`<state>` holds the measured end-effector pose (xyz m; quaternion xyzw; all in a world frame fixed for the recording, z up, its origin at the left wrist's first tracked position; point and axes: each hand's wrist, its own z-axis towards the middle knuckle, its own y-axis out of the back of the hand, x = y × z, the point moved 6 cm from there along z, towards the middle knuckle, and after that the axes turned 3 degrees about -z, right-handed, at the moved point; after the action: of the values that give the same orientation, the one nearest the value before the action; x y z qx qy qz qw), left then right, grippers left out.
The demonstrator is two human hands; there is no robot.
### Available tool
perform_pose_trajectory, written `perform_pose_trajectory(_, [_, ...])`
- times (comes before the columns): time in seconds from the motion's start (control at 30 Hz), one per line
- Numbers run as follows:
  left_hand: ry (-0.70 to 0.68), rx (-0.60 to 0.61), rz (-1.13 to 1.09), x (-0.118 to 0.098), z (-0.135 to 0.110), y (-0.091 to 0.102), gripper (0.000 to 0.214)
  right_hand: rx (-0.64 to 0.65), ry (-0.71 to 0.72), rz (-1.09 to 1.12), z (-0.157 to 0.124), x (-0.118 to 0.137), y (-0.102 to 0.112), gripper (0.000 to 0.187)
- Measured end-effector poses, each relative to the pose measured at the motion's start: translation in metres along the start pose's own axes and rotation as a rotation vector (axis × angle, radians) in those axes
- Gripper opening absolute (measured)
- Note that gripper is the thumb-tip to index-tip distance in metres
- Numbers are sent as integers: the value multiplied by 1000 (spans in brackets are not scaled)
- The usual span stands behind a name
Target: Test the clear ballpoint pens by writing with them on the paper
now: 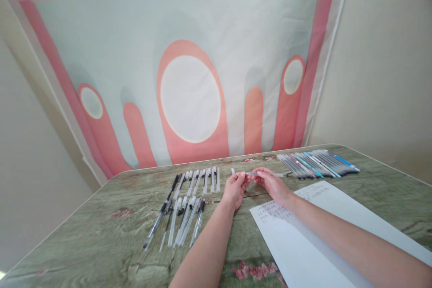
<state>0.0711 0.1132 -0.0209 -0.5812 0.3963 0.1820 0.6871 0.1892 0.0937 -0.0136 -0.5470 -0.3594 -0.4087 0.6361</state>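
Observation:
A slim pen refill (279, 174) runs across between my hands, with a clear tube and a dark end on the right. My right hand (269, 185) is closed round its middle in a pinch. The fingers of my left hand (235, 187) are pressed together at the refill's left end; just what they grip there is partly hidden. Right behind my left hand a small whitish piece (232, 171) shows, and I cannot tell whether it is held or lies on the table. Beyond my right hand lies a row of refills (317, 164), mostly clear and dark, a few blue or pink.
Left of my hands, several white-capped pen barrels (199, 182) form an upper row, with a lower group of pens (184, 218) nearer me. Longer black-and-clear pens (157, 222) lie at their left. A sheet of handwritten paper (324, 234) lies under my right forearm on the wood-patterned table (101, 229).

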Motion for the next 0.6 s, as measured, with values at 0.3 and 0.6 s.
perform_pose_trajectory(0.3, [-11, 3, 28, 2, 2, 2, 24, 20, 16, -14, -2, 3, -3, 15])
perform_pose_trajectory(0.6, [-13, 0, 49, 3, 1, 4, 23, 38, 38, -30, -1, 0, -1, 15])
